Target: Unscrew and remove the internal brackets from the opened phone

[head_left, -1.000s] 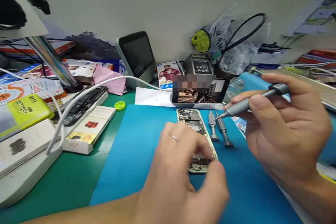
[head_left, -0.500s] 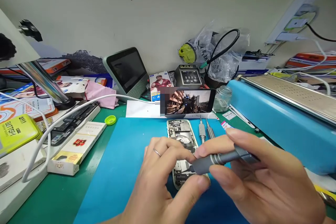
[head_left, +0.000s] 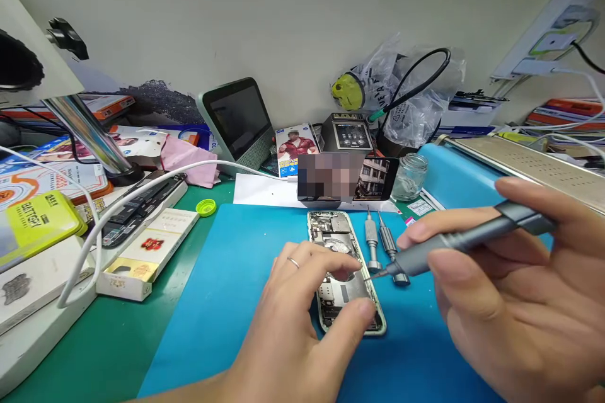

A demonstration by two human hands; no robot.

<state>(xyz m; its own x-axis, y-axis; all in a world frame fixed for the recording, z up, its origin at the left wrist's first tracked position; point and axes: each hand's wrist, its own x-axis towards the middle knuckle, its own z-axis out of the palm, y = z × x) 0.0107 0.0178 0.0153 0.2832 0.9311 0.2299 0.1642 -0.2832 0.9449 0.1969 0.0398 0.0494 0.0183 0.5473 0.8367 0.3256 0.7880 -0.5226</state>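
Note:
An opened phone (head_left: 344, 293) lies on the blue mat (head_left: 212, 302), its inner parts bare. My left hand (head_left: 293, 308), with a ring on one finger, is over the phone's left side. Its thumb and index finger are spread apart with nothing between them; whether they touch the phone I cannot tell. A grey precision screwdriver (head_left: 420, 255) is held slantwise in my right hand (head_left: 515, 289), its thin tip close to the phone's right edge. Two more small screwdrivers, a silver one (head_left: 372, 239) and a darker one (head_left: 389, 242), lie right of the phone.
Behind the mat a propped-up phone (head_left: 378, 177) plays video, with a white cable (head_left: 189, 167) attached. A glass jar (head_left: 410, 177) and a blue machine (head_left: 466, 170) stand at right. At left are a long white box (head_left: 155, 245), a green cap (head_left: 206, 207) and a lamp post (head_left: 89, 138).
My right hand has drawn the screwdriver rightward, from between my left fingertips to the phone's right edge. The left hand keeps its place over the phone. The view has shifted slightly.

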